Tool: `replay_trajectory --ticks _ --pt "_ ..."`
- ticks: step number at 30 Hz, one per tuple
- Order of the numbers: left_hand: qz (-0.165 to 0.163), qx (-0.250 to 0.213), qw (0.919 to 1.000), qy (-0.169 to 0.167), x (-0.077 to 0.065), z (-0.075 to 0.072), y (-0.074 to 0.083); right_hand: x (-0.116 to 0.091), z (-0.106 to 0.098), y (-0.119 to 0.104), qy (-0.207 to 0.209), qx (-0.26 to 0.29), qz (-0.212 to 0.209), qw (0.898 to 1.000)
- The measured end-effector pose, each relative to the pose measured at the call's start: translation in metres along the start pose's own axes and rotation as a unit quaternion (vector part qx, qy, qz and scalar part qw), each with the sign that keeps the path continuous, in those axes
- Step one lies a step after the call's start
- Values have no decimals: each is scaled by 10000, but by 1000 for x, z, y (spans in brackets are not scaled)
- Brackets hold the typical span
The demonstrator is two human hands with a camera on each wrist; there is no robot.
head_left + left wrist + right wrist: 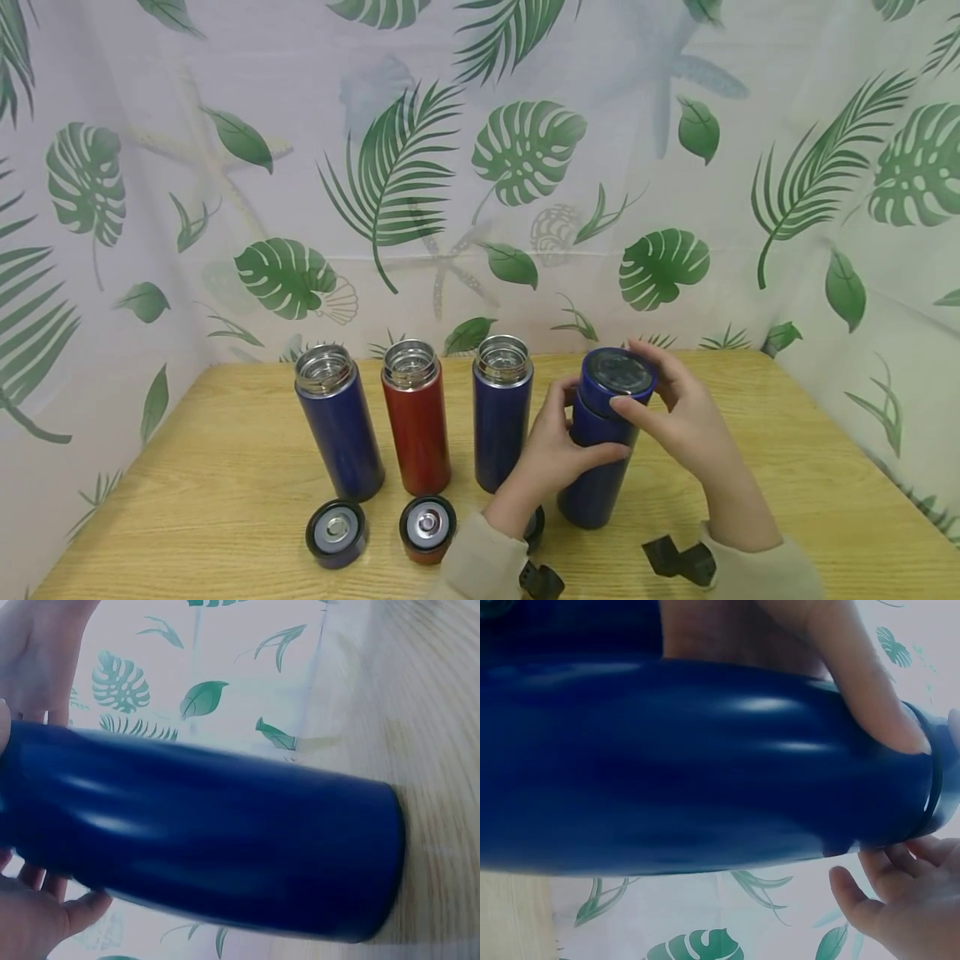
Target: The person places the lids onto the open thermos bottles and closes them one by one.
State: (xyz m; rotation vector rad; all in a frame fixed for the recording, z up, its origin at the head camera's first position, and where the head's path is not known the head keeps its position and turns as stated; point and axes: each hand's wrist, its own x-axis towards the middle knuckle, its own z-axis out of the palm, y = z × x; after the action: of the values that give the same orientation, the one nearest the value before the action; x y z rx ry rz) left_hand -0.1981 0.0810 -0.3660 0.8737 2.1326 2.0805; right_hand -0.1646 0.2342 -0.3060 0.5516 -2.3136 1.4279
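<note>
In the head view, my left hand (553, 450) grips the upper body of a blue thermos bottle (592, 493), which stands at the right of the row. My right hand (693, 421) holds the blue lid (596, 393) on its top, thumb at the near side and fingers at the far side. A narrow dark seam shows between lid and body. The left wrist view shows the bottle's smooth blue body (225, 832) with its base on the table. In the right wrist view, the left thumb (877, 712) lies along the bottle just below the seam.
To the left stand three uncapped bottles: blue (343, 442), red (417, 433) and blue (501, 437). In front of them lie a blue lid (337, 533), a red lid (427, 529) and a third lid (535, 529), partly hidden by my left arm. A leaf-print curtain (450, 208) surrounds the wooden table (225, 467).
</note>
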Motion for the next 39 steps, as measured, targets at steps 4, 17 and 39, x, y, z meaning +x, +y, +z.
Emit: replay_trajectory --ticks 4,17,39 --pt "-2 81 9998 159 0 3 0 1 3 -1 237 -479 195 9984" --pt "260 -2 9977 -621 1 -13 -4 0 2 2 -63 846 -709 9939" --pt "230 48 9980 -588 3 -16 -5 0 4 0 377 -445 -33 9983"
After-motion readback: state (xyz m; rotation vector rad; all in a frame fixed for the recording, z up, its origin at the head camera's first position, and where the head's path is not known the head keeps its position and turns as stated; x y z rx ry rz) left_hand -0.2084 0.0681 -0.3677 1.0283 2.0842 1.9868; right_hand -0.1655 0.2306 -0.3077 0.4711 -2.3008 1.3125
